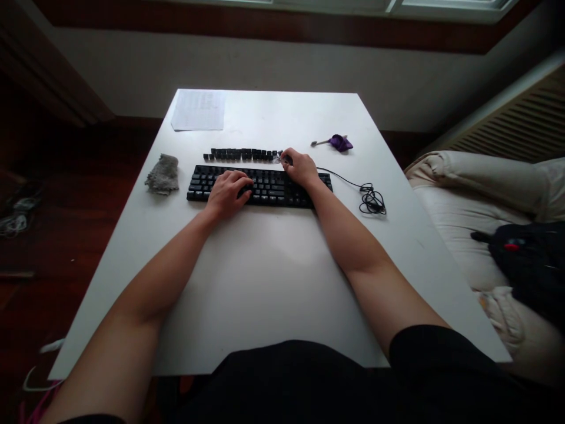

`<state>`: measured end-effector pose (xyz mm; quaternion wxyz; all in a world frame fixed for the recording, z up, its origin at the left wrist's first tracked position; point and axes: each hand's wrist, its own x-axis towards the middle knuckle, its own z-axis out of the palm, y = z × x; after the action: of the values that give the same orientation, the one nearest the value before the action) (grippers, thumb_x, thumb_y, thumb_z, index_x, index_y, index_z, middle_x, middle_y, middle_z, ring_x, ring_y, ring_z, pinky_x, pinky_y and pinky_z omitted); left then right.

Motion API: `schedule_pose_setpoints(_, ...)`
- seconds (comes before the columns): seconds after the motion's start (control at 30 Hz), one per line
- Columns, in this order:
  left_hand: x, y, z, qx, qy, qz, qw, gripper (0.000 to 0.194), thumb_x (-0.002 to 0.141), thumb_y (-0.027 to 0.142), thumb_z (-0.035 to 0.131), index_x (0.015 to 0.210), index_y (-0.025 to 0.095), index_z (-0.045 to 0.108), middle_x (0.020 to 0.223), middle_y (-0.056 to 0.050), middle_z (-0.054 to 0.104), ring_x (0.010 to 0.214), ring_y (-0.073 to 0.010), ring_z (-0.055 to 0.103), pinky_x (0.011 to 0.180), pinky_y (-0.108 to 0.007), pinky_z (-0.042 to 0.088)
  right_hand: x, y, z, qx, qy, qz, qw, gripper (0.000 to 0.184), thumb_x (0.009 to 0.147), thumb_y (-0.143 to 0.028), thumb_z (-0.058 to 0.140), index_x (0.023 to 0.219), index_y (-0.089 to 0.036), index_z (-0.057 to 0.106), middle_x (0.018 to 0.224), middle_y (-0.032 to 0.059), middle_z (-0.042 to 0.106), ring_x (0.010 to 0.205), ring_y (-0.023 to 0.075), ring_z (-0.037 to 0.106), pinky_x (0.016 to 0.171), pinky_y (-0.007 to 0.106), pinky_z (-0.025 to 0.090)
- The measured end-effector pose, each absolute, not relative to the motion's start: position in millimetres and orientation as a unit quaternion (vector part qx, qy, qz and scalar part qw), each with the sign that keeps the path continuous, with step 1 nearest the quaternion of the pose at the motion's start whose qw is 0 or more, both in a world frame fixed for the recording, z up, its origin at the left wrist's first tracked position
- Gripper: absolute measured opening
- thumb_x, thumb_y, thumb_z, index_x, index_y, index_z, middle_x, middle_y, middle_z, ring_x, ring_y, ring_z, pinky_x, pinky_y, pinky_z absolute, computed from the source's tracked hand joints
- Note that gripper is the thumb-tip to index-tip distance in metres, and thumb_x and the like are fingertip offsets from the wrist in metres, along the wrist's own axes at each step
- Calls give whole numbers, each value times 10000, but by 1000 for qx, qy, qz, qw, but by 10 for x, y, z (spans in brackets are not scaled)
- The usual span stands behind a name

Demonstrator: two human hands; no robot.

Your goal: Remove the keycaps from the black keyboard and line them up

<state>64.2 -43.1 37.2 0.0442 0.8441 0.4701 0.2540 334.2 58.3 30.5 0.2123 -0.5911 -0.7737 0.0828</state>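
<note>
A black keyboard lies lengthwise across the white table. On its left half rests my left hand, with the fingers bent over the keys and the thumb apart. Behind the keyboard, loose black keycaps stand in two rows. My right hand reaches over the keyboard's back right edge to the right end of these rows. Its fingers are curled together near a small shiny piece; what they hold is too small to make out. Part of the keyboard's right side is hidden under my right hand and wrist.
A folded grey cloth lies left of the keyboard. Printed paper is at the table's back left corner. Back right are a small brush and a purple cloth. The coiled black cable lies at right, beside a sofa.
</note>
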Motion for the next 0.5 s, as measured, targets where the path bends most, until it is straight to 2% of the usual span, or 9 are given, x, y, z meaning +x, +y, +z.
schedule_pose_setpoints(0.5, 644, -428, 369, 843, 471, 258, 29, 281, 922, 330, 564, 1179, 273, 662, 1240, -60, 617, 1173, -287, 500, 1004, -468, 402, 3322, 559, 350, -604, -767, 74, 203, 301, 908, -359, 582, 1195, -285, 640, 1029, 50, 734, 934, 257, 643, 798, 331, 465)
